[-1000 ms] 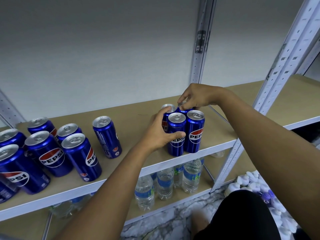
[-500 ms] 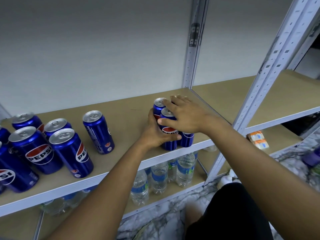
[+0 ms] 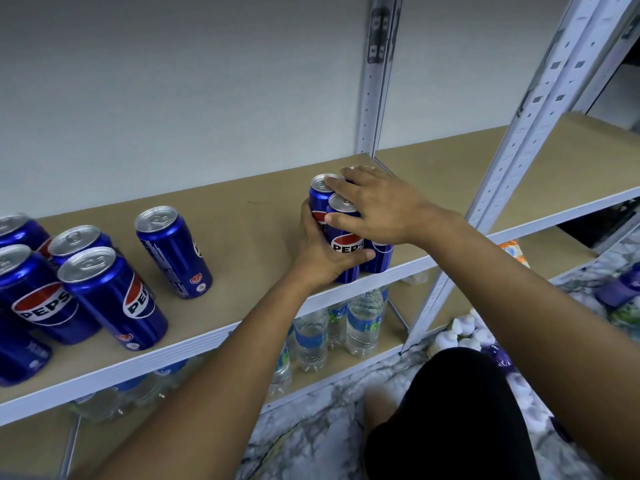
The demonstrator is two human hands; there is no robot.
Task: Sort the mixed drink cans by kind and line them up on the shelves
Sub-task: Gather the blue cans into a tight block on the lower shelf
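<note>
Blue Pepsi cans stand in a tight cluster at the right end of the brown shelf board (image 3: 252, 216). My left hand (image 3: 318, 252) wraps its fingers around the front Pepsi can (image 3: 346, 242) from the left. My right hand (image 3: 377, 206) lies flat over the cluster's tops with straight fingers, reaching the back can (image 3: 319, 197). A third can (image 3: 379, 259) shows under my right palm. One Pepsi can (image 3: 173, 251) stands alone mid-shelf, label turned away. Several more Pepsi cans (image 3: 110, 296) are grouped at the far left.
A white upright post (image 3: 374, 81) stands just behind the cluster, another post (image 3: 519, 133) at the front right. A second brown shelf (image 3: 554, 161) extends to the right. Water bottles (image 3: 363, 320) fill the shelf below. White pieces (image 3: 457, 330) and a purple item (image 3: 620, 289) lie on the marbled floor.
My right hand left the back can's top and now lies flat across the cluster's tops. My left hand keeps its hold on the front can. The view shifted slightly right.
</note>
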